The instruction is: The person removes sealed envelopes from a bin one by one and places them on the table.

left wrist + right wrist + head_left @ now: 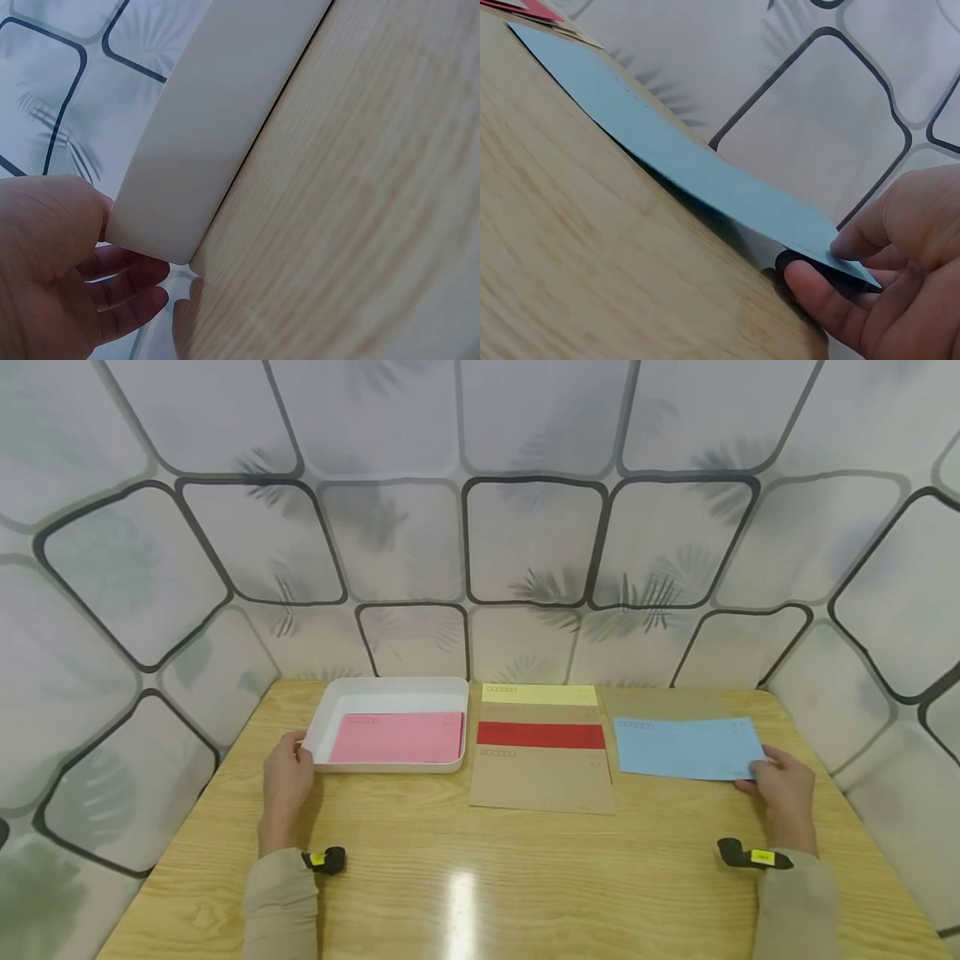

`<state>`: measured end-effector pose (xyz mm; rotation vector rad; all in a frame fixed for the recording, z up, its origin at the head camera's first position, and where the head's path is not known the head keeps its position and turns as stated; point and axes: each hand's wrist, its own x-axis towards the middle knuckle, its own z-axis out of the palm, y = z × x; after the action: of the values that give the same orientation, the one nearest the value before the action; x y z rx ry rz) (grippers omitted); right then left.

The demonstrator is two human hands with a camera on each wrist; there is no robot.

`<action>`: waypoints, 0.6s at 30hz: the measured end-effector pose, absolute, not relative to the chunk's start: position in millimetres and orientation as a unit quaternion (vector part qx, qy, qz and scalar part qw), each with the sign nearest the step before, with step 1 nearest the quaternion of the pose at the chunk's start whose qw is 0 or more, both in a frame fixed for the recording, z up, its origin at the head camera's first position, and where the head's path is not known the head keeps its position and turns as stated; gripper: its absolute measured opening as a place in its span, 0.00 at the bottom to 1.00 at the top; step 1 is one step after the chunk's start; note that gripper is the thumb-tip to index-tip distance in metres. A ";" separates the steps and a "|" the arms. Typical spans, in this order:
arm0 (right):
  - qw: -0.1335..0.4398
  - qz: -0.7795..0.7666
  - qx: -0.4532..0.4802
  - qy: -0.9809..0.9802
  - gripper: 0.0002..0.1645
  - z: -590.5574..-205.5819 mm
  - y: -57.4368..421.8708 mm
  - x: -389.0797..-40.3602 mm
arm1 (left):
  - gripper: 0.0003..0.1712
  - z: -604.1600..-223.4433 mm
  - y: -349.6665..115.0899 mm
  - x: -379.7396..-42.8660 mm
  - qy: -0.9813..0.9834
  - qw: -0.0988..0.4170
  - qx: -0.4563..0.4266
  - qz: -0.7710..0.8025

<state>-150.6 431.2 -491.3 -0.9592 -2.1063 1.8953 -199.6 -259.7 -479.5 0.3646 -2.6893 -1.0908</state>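
Note:
My left hand [287, 779] grips the left front corner of a white tray [318, 745]; in the left wrist view its fingers [131, 289] curl at the tray's end. Inside the tray lies a pink envelope [397, 737]. On the right, my right hand [783, 787] pinches the right end of a light blue envelope [682, 748]. The right wrist view shows that end raised off the table, between thumb and fingers [825, 296]. A brown envelope [667, 703] lies partly under the blue one.
Mid-table, overlapping envelopes lie in a column: yellow [538, 695] at the back, then brown, red [540, 735] and a larger brown one [542, 781] in front. The wooden table [525, 877] meets a patterned backdrop [525, 543] behind and at both sides.

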 end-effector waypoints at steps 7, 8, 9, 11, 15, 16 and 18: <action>0.066 0.556 -0.312 -0.768 0.40 -490.1 430.7 -151.7 | 0.25 -478.4 -259.7 -201.4 -0.912 0.107 0.125 -0.376; 0.062 0.546 -0.310 -0.776 0.40 -489.8 430.5 -152.0 | 0.25 -478.2 -259.6 -201.5 -0.912 0.107 0.125 -0.377; 0.057 0.533 -0.306 -0.786 0.40 -489.1 430.3 -152.3 | 0.25 -478.1 -259.7 -201.7 -0.911 0.106 0.126 -0.378; 0.051 0.505 -0.295 -0.809 0.40 -488.2 430.2 -153.1 | 0.25 -477.8 -259.5 -201.5 -0.911 0.103 0.126 -0.379; 0.033 0.444 -0.262 -0.857 0.41 -486.3 429.5 -153.3 | 0.25 -476.8 -258.7 -199.7 -0.910 0.098 0.127 -0.382; 0.030 0.435 -0.252 -0.864 0.41 -486.0 429.1 -152.9 | 0.25 -476.4 -258.3 -199.0 -0.910 0.097 0.127 -0.383; 0.026 0.427 -0.240 -0.871 0.42 -486.0 427.9 -152.3 | 0.25 -476.0 -257.9 -198.1 -0.910 0.096 0.127 -0.383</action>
<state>-152.3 427.9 -486.0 -0.7415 -2.6940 1.3206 -198.1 -257.9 -476.0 0.3749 -2.6962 -1.1361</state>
